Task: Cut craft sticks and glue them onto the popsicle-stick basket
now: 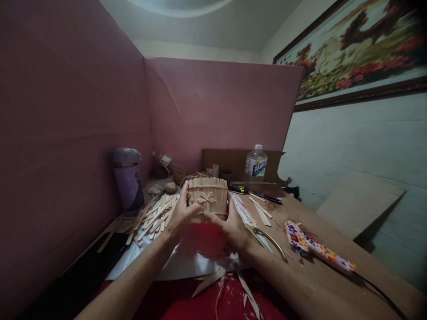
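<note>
So the little wooden stick pot [213,200] is right in front of you, sandwiched between your two hands, flower motif [206,197] facing you. Your left hand [183,212] grips its left side, fingers up along that edge, thumb lying across the lower front just under the flower. Your right hand [230,224] grips the other side, thumb tucked along the bottom front; its fingers mostly go out of sight round the right side, so I can't tell exactly where the tips sit. The rim is above both thumbs. Below it there's a red patch [205,240] on a white sheet [160,262], and I can't tell if the base touches anything. Left is tight: loose craft sticks [156,220] are piled right by your wrist, with a purple bottle [128,182] past them. Behind, a twine ball [171,187] and a cutter [238,190] sit close. On your right, the gold-handled scissors [268,238] are just beside your forearm. Your widest room is the brown tabletop [280,218] between the pen [270,198] and the flowery glue gun [318,249], before the table's right edge slants away.
</note>
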`<state>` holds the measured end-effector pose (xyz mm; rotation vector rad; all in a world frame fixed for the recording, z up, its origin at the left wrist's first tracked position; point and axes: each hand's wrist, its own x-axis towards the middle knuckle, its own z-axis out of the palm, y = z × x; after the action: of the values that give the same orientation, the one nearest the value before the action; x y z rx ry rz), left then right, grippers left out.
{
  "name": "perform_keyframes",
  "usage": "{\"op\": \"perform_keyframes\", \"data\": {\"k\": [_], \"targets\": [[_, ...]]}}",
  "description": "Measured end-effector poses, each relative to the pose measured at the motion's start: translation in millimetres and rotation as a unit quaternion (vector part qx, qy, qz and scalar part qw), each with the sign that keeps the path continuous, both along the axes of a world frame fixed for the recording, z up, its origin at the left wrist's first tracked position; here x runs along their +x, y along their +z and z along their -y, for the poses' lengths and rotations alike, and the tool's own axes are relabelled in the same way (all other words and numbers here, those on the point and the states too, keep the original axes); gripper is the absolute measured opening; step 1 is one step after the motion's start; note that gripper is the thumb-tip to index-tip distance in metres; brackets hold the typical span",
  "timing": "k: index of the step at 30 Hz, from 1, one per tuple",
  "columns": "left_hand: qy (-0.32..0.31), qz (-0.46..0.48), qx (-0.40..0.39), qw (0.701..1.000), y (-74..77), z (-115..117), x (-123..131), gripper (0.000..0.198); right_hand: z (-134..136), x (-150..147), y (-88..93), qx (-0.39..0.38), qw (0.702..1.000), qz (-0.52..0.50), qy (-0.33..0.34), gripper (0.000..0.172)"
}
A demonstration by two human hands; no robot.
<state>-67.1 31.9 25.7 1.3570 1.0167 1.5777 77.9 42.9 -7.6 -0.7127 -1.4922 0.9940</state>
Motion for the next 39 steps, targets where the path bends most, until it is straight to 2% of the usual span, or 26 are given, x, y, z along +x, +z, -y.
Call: {"op": "perform_keyframes", "data": {"k": [10,17,24,39], "targets": [[0.012,-0.02,0.013,1.0,-7.5,-12,-1,0.093,2,0,0.5,0.014,1.0,0.002,0.001,0.076],[0.01,-0.013,0.002,1.0,-3.7,-8,0,0.094,0,0,0.5,0.003,1.0,-0.008,0.01,0.075],[-0.023,0.002,-0.004,1.0,-3.5,-5,-2,0.091,-1,0,1.2,-0.007,1.0,0.002,-0.005,0.075],[0.015,-0.045,0.004,0.999,1.6,-6,2,0.094,0,1,-1.4,-0.011,1.0,0.003,-0.014,0.082]]}}
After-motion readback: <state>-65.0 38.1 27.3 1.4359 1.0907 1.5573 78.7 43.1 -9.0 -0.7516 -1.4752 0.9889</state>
